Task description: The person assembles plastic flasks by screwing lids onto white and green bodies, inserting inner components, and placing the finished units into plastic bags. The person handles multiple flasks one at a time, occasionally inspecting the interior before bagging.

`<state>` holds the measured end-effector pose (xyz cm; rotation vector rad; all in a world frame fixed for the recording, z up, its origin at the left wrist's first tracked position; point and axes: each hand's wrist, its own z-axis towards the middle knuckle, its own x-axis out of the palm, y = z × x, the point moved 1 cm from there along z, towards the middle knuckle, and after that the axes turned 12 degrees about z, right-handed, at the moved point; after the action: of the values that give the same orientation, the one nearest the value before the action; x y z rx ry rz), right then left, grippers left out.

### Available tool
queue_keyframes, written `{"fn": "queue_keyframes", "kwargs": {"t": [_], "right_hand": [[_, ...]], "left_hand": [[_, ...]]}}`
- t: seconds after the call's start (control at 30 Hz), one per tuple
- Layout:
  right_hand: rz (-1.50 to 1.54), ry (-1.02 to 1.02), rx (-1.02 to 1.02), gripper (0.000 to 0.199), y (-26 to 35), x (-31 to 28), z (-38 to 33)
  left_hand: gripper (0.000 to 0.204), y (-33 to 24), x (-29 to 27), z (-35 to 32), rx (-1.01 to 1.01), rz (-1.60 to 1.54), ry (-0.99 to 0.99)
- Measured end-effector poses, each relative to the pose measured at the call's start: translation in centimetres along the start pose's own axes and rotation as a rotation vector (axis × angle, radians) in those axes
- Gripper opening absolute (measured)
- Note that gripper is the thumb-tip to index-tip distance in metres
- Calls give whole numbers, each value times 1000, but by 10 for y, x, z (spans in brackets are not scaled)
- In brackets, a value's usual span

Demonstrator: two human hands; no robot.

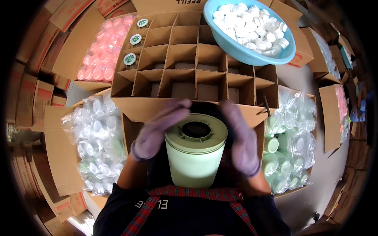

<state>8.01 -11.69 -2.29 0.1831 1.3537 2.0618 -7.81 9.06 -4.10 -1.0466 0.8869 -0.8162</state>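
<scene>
- In the head view, looking down, I see two hands in purple gloves held up on either side of a pale green container (pixel 193 165), their outlines blurred.
- The left hand (pixel 159 129) has its fingers stretched out, unclenched and slanting inward beside the container's upper rim; whether they touch it I cannot tell.
- The right hand (pixel 243 141) is likewise released, fingers extended and pointing away from the body; I cannot make out any contact with the container.
- The container is between the two sets of fingers, close to the worker's body, its darker green round end facing up with a black circle at the centre. What bears it is hidden.
- Just beyond the fingertips lies a divided carton (pixel 139 107); in its compartments ahead of the left fingers stand three bottles (pixel 130 59) with round green-and-white tops.
- Well past the right fingers, a light blue basin (pixel 240 56) sits over the carton's far corner, heaped with white caps (pixel 252 24).
- Out to the left of the left fingers are clear-bagged pieces (pixel 98 139), with pink pieces (pixel 101 47) farther off.
- To the right of the right fingers, bagged green pieces (pixel 289 167) fill another box.
</scene>
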Motion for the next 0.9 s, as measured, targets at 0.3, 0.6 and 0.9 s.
{"fn": "queue_keyframes", "kwargs": {"t": [0.3, 0.6, 0.9], "right_hand": [[254, 99, -312, 69, 41, 13, -2], [140, 153, -339, 70, 46, 25, -8], [86, 208, -390, 80, 52, 18, -17]], "left_hand": [[56, 23, -3, -13, -12, 151, -262], [58, -4, -6, -11, 217, 328, 86], [41, 44, -8, -18, 188, 1110, 51]]}}
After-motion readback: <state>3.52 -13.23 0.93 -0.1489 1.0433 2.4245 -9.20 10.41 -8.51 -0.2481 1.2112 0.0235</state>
